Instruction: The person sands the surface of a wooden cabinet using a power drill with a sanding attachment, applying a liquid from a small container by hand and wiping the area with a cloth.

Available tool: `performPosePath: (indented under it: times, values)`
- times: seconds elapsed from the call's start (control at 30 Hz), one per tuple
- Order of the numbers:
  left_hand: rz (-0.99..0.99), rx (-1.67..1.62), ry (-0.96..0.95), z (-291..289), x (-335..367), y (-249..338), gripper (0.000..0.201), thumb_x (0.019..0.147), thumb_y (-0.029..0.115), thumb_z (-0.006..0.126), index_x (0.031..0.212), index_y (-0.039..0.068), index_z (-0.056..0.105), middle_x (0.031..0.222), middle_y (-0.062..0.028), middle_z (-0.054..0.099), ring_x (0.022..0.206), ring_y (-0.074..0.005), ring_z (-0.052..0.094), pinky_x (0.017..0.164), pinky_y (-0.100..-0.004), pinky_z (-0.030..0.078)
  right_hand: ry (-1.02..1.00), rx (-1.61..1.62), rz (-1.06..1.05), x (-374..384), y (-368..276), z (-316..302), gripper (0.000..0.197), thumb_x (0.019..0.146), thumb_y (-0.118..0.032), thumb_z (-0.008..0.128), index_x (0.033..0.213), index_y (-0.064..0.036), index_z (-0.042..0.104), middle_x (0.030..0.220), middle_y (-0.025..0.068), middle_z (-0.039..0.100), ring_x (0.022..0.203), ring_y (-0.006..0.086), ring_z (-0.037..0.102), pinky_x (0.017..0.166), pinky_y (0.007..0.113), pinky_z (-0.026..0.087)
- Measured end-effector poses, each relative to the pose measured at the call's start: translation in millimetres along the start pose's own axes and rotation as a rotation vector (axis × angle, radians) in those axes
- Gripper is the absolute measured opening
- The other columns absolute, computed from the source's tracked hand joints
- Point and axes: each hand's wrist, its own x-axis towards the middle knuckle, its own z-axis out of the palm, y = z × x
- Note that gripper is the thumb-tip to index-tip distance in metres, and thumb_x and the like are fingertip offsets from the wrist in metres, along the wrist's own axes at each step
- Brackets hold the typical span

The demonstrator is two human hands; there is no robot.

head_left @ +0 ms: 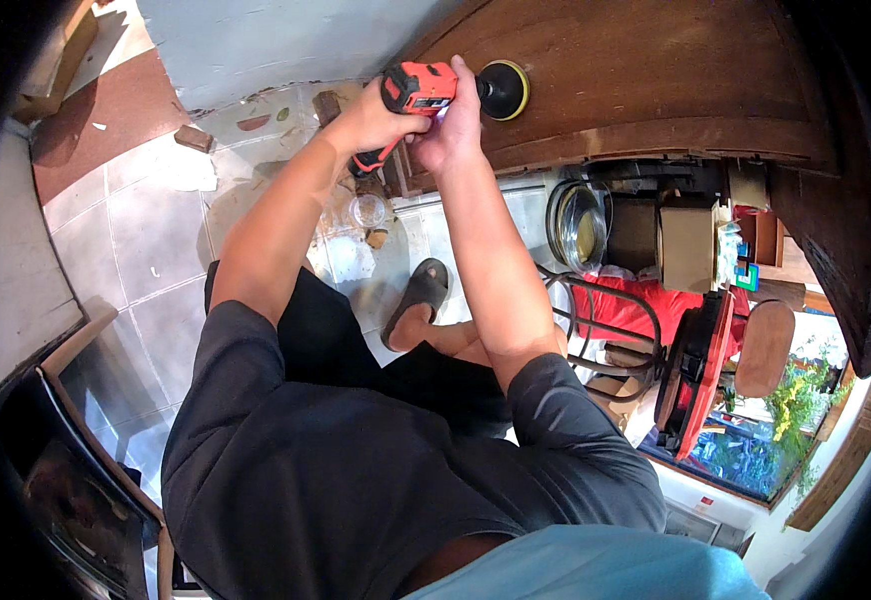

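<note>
A red and black cordless drill [422, 86] is held in both my hands at the upper middle. My left hand [364, 122] is wrapped round its grip from the left. Cupped against the front and underside of the tool is my right hand [454, 132], its fingers partly hidden by the drill. A round pad with a yellow rim [505, 90] is fitted at the drill's front. It sits against, or very close to, a large brown wooden panel [656, 75]; exact contact cannot be told.
Below the panel's edge are glass lids [578, 225], a cardboard box [688, 250] and a metal-framed chair [606, 365]. A wood block [194, 138] and a clear round container [367, 209] lie on the dusty tiles [161, 240]. A wooden-armed chair [81, 340] stands lower left.
</note>
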Motion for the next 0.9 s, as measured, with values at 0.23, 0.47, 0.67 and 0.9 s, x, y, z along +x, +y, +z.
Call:
performPosePath:
  times: [0.23, 0.47, 0.67, 0.9]
  values:
    - [-0.094, 0.014, -0.042, 0, 1, 22, 0.023, 0.080, 0.003, 0.076, 0.101, 0.002, 0.070, 0.080, -0.0047, 0.071, 0.067, -0.0141, 0.065, 0.062, -0.0322, 0.055, 0.000, 0.139, 0.026, -10, -4, 8, 0.048, 0.099, -0.068, 0.052, 0.096, -0.0221, 0.069, 0.087, -0.0025, 0.072, 0.079, 0.0167, 0.066, 0.061, 0.035, 0.044]
    - [-0.028, -0.085, 0.012, 14, -4, 11, 0.023, 0.079, 0.002, 0.075, 0.102, 0.002, 0.071, 0.085, -0.0035, 0.072, 0.073, -0.0133, 0.067, 0.065, -0.0327, 0.056, 0.033, 0.034, 0.017, -5, -1, 2, 0.056, 0.097, -0.070, 0.048, 0.099, -0.0200, 0.072, 0.091, -0.0014, 0.073, 0.078, 0.0180, 0.063, 0.057, 0.035, 0.037]
    - [-0.122, -0.063, 0.040, 11, -9, 2, 0.025, 0.080, 0.001, 0.074, 0.105, 0.001, 0.072, 0.086, -0.0039, 0.072, 0.074, -0.0141, 0.066, 0.067, -0.0324, 0.056, 0.042, -0.026, 0.097, 1, 3, -1, 0.054, 0.096, -0.070, 0.049, 0.096, -0.0206, 0.071, 0.088, -0.0021, 0.072, 0.073, 0.0177, 0.061, 0.054, 0.034, 0.036]
    - [-0.113, -0.043, 0.032, 8, -6, 11, 0.021, 0.079, -0.001, 0.073, 0.099, 0.002, 0.070, 0.082, -0.0042, 0.070, 0.069, -0.0147, 0.066, 0.062, -0.0330, 0.054, -0.071, -0.004, 0.090, 6, 2, -7, 0.055, 0.098, -0.069, 0.048, 0.096, -0.0199, 0.070, 0.084, -0.0009, 0.070, 0.069, 0.0182, 0.060, 0.052, 0.035, 0.037]
